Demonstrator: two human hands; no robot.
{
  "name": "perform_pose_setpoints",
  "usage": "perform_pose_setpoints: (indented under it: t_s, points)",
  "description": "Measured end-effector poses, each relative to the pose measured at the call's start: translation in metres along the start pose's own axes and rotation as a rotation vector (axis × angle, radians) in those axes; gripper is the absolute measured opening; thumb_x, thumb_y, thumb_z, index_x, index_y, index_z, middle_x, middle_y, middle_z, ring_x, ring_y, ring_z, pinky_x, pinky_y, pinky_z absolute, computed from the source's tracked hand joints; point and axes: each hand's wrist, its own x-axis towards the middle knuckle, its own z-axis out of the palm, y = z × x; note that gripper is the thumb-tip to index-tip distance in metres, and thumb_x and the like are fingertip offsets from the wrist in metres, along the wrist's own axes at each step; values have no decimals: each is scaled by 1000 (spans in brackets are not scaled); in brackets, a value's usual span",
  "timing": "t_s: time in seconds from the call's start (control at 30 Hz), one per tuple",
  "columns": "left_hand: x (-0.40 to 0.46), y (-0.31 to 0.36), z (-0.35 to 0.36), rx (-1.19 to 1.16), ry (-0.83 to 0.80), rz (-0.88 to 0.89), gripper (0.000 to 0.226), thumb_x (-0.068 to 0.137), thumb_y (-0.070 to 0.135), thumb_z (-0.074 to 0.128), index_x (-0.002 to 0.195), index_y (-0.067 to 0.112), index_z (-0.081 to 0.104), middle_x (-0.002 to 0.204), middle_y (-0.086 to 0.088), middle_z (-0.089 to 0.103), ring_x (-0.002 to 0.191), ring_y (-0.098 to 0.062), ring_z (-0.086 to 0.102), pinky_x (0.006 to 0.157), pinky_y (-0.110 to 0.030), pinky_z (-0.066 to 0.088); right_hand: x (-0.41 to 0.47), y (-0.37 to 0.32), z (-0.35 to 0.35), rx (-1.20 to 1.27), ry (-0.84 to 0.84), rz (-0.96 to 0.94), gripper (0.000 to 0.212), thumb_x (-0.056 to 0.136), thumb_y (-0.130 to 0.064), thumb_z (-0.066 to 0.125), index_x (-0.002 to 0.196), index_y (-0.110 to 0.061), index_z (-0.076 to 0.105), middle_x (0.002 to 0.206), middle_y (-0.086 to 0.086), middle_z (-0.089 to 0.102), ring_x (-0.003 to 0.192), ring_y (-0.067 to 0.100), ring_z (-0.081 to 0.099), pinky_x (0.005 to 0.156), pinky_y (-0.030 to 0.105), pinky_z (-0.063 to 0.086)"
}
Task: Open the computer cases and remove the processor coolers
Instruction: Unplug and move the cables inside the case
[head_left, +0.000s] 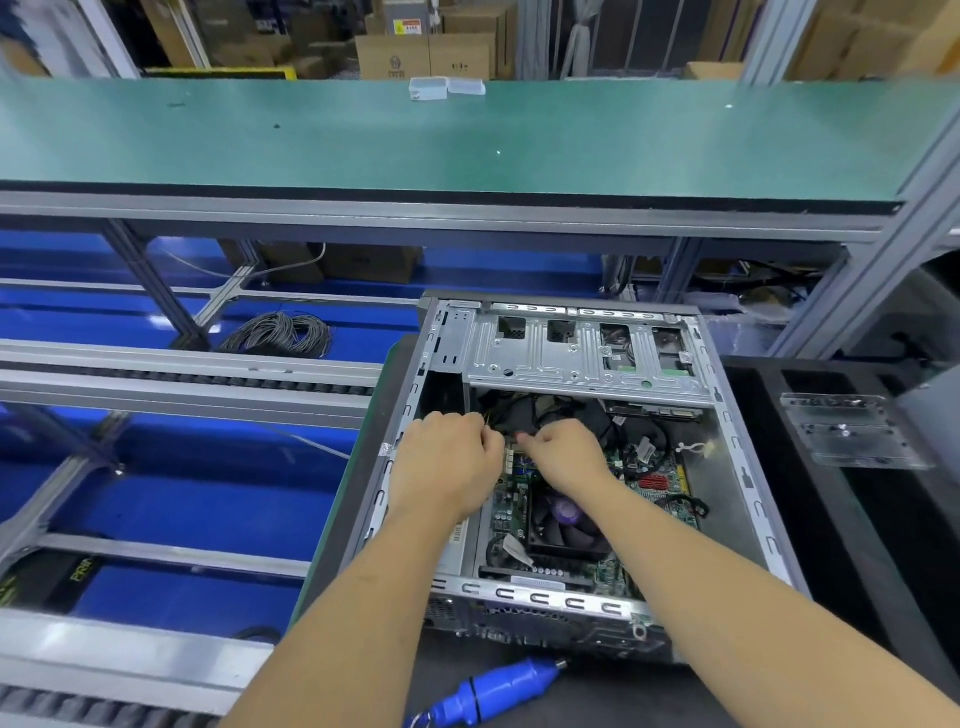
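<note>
Looks like a factory or repair line for electronics, not anybody's home setup. There's a long green shelf (467, 135) on aluminium framing, roller tracks (187, 382) running past the desk, stacks of cardboard boxes (423, 54) in the back, and a blue electric screwdriver (493, 691) lying around.

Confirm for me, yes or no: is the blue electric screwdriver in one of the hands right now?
No: the blue screwdriver lies on the bench in front of the case, while the left hand and right hand work at the cables inside.
</note>
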Motion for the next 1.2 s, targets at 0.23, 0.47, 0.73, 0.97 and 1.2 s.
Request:
perform_pose_setpoints:
  t_s: [0.23, 0.47, 0.73, 0.97, 1.2]
  points:
    - [0, -1, 3, -4, 0, -7, 38, 96, 34, 37, 60, 22, 38, 60, 6, 46, 71, -21, 48, 66, -36, 31, 20, 6, -11, 567, -181, 318, 27, 88, -21, 76, 93, 5, 71, 64, 6, 59, 51, 17, 50, 49, 24, 42]
    - [1, -2, 3, -4, 4, 1, 39, 96, 34, 37, 59, 21, 40, 58, 5, 47, 68, -19, 47, 66, -36, 29, 14, 10, -18, -71, -315, -149, 21, 94, -24, 66, 111, -15, 75, 100, -1, 75, 92, 16, 68, 87, 32, 54]
    - [2, -2, 2, 6, 19, 20, 39, 97, 33, 36, 60, 21, 41, 58, 5, 46, 65, -20, 46, 65, -36, 29, -37, -6, -30, -660, -431, -698, 25, 91, -35, 50, 87, -19, 69, 82, -2, 65, 86, 22, 58, 87, 37, 44]
    - [3, -5, 6, 54, -4, 43, 38, 95, 33, 35, 59, 21, 40, 57, 5, 47, 62, -17, 43, 67, -36, 30, -50, -12, -17, -729, -480, -749, 21, 91, -33, 54, 85, -17, 66, 83, -3, 60, 93, 21, 48, 89, 39, 30]
    - [19, 0, 4, 129, -103, -28, 32, 89, 32, 44, 60, 17, 45, 58, 1, 49, 52, -16, 43, 52, -30, 28, -51, 9, -31, -651, -464, -829, 19, 94, -37, 58, 101, -28, 73, 104, -7, 59, 112, 17, 43, 106, 46, 23]
